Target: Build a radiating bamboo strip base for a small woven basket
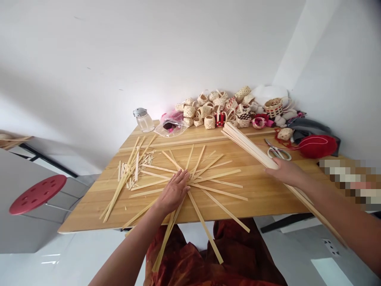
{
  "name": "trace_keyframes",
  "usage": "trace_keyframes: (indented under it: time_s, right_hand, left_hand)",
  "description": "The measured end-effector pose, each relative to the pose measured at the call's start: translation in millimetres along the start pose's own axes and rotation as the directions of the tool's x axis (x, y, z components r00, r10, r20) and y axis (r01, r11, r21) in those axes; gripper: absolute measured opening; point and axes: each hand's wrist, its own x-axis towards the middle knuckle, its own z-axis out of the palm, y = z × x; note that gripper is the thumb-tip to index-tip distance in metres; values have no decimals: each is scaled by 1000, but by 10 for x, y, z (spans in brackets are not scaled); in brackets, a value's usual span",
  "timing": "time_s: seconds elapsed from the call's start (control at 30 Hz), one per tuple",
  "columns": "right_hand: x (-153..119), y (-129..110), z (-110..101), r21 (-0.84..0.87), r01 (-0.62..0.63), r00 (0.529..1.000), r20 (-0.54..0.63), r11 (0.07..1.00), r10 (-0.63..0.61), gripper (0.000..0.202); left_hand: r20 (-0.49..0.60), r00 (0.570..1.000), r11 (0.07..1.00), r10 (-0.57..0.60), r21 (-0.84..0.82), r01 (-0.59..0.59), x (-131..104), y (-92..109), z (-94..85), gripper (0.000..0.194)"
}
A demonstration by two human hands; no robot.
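Observation:
My left hand [175, 190] lies flat, fingers stretched out, over the crossing point of several thin bamboo strips [222, 191]. The strips fan out like spokes on the wooden table, and some overhang its front edge above my lap. Their centre is partly hidden under the hand. My right hand [282, 171] is closed around a bundle of pale bamboo strips [248, 146] at the right. One end of the bundle points toward the back of the table; the other runs back beneath my forearm. White-handled scissors [278, 151] lie just beyond the right hand.
More loose strips [125, 178] and short offcuts [146, 162] lie on the table's left. A clear jar [144, 120], a plastic bag [171, 124] and many small woven baskets [210, 121] line the back. A red pouch [318, 146] sits right; a red stool [38, 194] stands left.

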Motion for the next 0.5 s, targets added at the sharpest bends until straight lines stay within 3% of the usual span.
trace_keyframes:
  time_s: [0.1,0.3,0.5]
  right_hand:
    - [99,-127,0,-44,-49,997,61,998,52,50]
    - [249,-254,-32,-181,-52,998,20,982,57,43]
    - [434,-305,10,-249,-34,999,25,968,42,38]
  left_hand:
    - [17,1000,1000,-18,17,18,29,-20,36,53]
    - [83,996,999,-16,41,12,17,-69,130,58]
    - [52,999,995,12,98,-17,-2,-135,228,58]
